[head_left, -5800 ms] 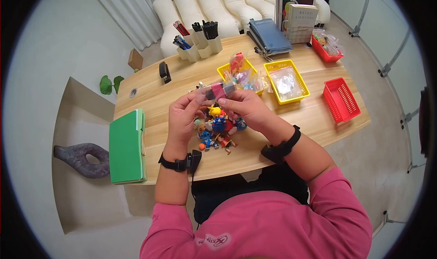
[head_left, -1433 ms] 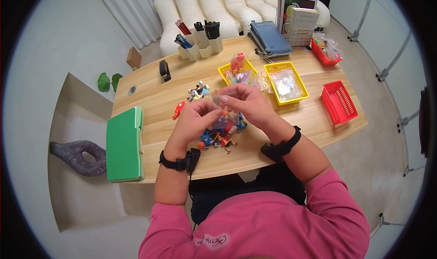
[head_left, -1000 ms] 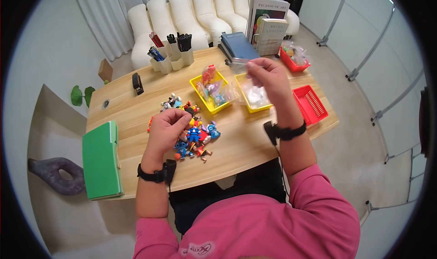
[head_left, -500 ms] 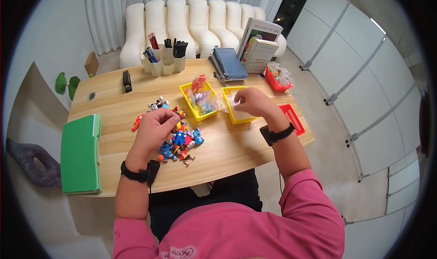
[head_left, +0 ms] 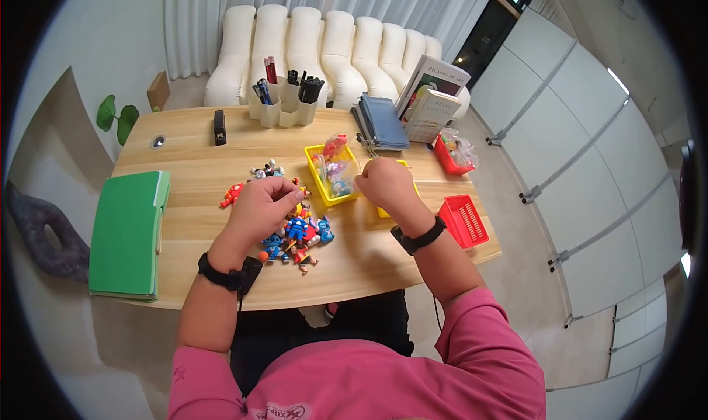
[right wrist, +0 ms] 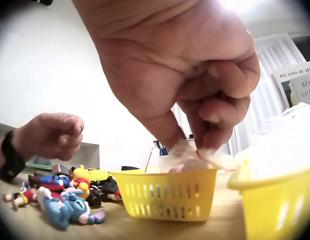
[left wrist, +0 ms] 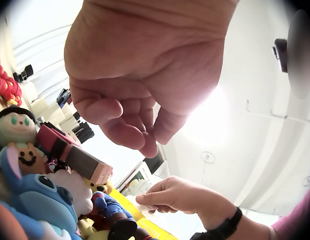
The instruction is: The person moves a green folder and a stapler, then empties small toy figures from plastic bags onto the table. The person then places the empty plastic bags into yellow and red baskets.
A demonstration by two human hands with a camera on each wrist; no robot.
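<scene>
My left hand [head_left: 262,210] hovers over a pile of small toy figures [head_left: 297,230], its fingers loosely curled with nothing between them in the left wrist view. Among the figures, a blue long-eared one [left wrist: 40,195] and a yellow bear [right wrist: 81,181] stand out. My right hand [head_left: 387,184] is at the side of a yellow basket [right wrist: 165,197] filled with bagged toys. Its thumb and fingers pinch clear plastic [right wrist: 181,157] just above that basket's rim. A second yellow basket [right wrist: 280,205], holding flat clear bags, lies partly under the right forearm.
A red basket [head_left: 464,221] stands at the right, and another red basket [head_left: 453,160] with bagged items sits farther back. Blue folders [head_left: 383,121], books [head_left: 435,106], a pen holder [head_left: 287,110] and a black stapler [head_left: 220,127] line the far side. Green folders [head_left: 125,232] lie at the left edge.
The hands parted; the right carried a clear bag toward the baskets, reached over the right yellow basket, then shifted left toward the left one. The left hand stays over the figures. The head view swung.
</scene>
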